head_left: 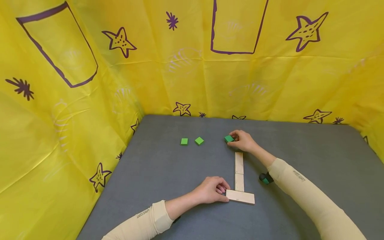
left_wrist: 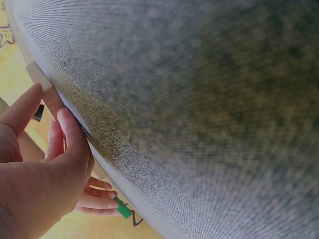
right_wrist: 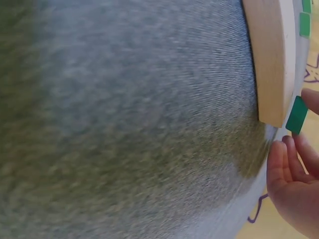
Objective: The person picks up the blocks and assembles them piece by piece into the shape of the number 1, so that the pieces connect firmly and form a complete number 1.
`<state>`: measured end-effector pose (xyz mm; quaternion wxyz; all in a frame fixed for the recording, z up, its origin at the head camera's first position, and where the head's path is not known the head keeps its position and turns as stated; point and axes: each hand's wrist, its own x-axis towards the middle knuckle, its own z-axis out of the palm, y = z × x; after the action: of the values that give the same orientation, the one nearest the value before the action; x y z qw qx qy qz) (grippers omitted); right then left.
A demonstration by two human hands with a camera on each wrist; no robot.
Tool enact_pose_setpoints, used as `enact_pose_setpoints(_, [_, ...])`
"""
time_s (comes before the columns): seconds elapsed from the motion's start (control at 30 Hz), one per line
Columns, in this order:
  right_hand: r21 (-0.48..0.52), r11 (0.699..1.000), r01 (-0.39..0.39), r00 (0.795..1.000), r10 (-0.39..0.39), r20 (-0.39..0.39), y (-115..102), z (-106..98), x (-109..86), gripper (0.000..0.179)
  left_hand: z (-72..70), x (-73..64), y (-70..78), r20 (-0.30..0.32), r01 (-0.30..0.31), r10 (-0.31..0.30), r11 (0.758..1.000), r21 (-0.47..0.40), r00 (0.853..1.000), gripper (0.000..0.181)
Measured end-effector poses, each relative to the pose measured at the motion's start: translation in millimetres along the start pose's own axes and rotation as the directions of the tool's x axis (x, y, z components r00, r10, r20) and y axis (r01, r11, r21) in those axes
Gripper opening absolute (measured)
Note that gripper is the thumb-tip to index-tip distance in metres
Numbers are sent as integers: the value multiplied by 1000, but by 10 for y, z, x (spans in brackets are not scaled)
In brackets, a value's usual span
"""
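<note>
My left hand (head_left: 210, 190) pinches the left end of a plain wooden plank block (head_left: 240, 196), which lies crosswise on the grey surface. Two more wooden plank blocks, a nearer one (head_left: 239, 182) and a farther one (head_left: 239, 162), lie end to end away from it, making an upside-down T. Past the far end, my right hand (head_left: 243, 141) holds a dark green block (head_left: 229, 138) between thumb and fingers. The right wrist view shows this green block (right_wrist: 297, 115) in the fingertips beside a wooden block's end (right_wrist: 271, 74). Whether it touches the surface I cannot tell.
Two light green blocks, one squared (head_left: 184, 142) and one turned cornerwise (head_left: 199, 141), lie left of my right hand. A yellow cloth (head_left: 168, 83) with purple drawings stands behind and left of the grey surface (head_left: 144, 173). A dark device (head_left: 265, 179) hangs under the right wrist.
</note>
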<state>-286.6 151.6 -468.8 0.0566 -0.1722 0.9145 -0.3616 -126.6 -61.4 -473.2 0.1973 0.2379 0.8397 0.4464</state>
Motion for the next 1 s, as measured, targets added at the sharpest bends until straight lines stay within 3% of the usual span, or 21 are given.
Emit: enact_pose_setpoints(1.0, [8,999,31,999,-31,-13,186,-55,-274,44,3,-5,-12,-8,8,-8,1000,-4,1000,28])
